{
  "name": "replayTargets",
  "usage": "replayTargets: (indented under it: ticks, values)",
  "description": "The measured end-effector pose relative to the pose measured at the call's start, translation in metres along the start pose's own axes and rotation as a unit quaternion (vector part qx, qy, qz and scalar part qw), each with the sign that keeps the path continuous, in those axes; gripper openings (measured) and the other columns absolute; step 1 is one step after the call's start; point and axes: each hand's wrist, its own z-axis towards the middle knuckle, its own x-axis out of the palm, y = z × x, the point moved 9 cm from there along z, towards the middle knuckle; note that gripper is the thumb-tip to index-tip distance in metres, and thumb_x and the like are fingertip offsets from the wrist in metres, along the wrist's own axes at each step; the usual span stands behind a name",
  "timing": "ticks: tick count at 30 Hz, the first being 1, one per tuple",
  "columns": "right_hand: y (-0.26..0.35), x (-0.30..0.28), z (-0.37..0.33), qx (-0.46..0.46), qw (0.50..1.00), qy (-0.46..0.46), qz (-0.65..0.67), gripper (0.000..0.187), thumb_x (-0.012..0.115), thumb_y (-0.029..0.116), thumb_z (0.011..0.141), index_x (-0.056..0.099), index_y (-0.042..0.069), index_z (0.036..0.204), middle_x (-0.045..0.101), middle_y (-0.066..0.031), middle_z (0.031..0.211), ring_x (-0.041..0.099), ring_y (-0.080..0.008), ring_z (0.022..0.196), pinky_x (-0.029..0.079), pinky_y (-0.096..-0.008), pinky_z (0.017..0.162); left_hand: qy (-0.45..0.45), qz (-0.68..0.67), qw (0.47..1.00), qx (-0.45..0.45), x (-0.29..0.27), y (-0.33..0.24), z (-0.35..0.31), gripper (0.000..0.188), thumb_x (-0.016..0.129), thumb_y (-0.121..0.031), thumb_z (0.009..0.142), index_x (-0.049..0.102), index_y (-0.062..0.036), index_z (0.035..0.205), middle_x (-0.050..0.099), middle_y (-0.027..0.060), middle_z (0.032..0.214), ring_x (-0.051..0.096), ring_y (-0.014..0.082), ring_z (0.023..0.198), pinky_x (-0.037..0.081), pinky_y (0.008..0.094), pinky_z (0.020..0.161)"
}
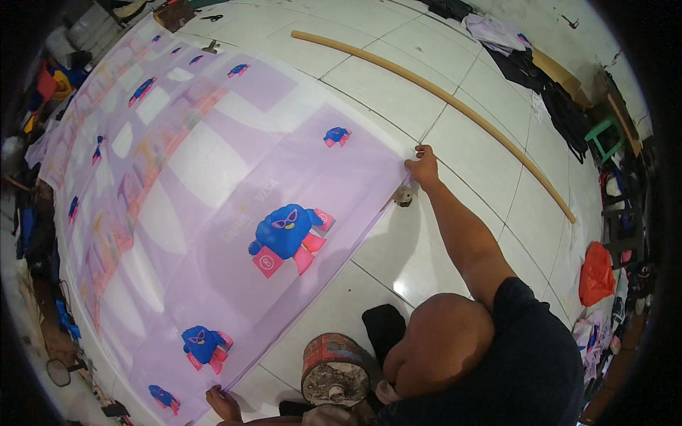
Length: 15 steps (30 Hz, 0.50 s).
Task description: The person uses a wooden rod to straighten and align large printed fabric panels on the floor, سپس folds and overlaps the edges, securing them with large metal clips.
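A large lilac and white printed fabric sheet [234, 298] lies spread over the floor, showing blue cartoon figures with pink parts. At its near right corner my right hand [424, 169] pinches the edge. Lower down, my left hand [223, 405] grips the same edge at the near left, its fingers closed on the fabric. Beside the right corner, partly under the sheet's edge, sits a small metal object [403, 196] whose kind I cannot make out. A dark clip [211, 47] rests at the sheet's far edge.
A worn, dirty cylinder [335, 376] stands close to my legs. One long brown tube [440, 94] crosses the tiled floor [490, 177]. Scissors [212, 18] lie at the back. Along the right wall are a green stool [604, 138] and a red-orange plastic bag [597, 273]. Clutter lines the left side.
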Motion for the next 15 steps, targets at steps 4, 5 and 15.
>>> replayTargets:
  ticks: [4, 5, 15]
  values:
    - [-0.003, 0.003, -0.006, 0.001, 1.000, 0.018, 0.009, 0.057, 0.077, 0.011, 0.068, 0.053, 0.007, 0.119, 0.059, -0.0120, 0.108, 0.061, -0.0234, 0.092, 0.053, -0.0350, 0.079, -0.017, -0.011, 0.999, -0.028, 0.005, 0.010, -0.006, 0.021, 0.052, 0.004, 0.082, 0.055, 0.0017, 0.103, 0.055, 0.0224, 0.105, 0.050, 0.0421, 0.106, 0.041, 0.0489, 0.091]
    - [-0.002, 0.004, -0.008, 0.006, 0.999, 0.031, 0.021, 0.057, 0.077, 0.011, 0.069, 0.052, 0.007, 0.120, 0.059, -0.0119, 0.107, 0.062, -0.0229, 0.090, 0.053, -0.0350, 0.079, -0.033, -0.005, 0.999, -0.012, 0.003, 0.007, -0.006, 0.021, 0.052, 0.004, 0.082, 0.055, 0.0018, 0.103, 0.055, 0.0225, 0.105, 0.051, 0.0422, 0.106, 0.041, 0.0486, 0.092]
    - [0.000, 0.000, -0.012, -0.053, 0.998, 0.040, -0.003, 0.057, 0.076, 0.013, 0.070, 0.051, 0.005, 0.121, 0.062, -0.0153, 0.104, 0.065, -0.0258, 0.088, 0.054, -0.0389, 0.079, -0.007, -0.005, 0.998, -0.070, 0.017, 0.038, -0.003, 0.025, 0.056, 0.003, 0.078, 0.055, 0.0020, 0.103, 0.057, 0.0213, 0.102, 0.054, 0.0416, 0.100, 0.043, 0.0469, 0.089]
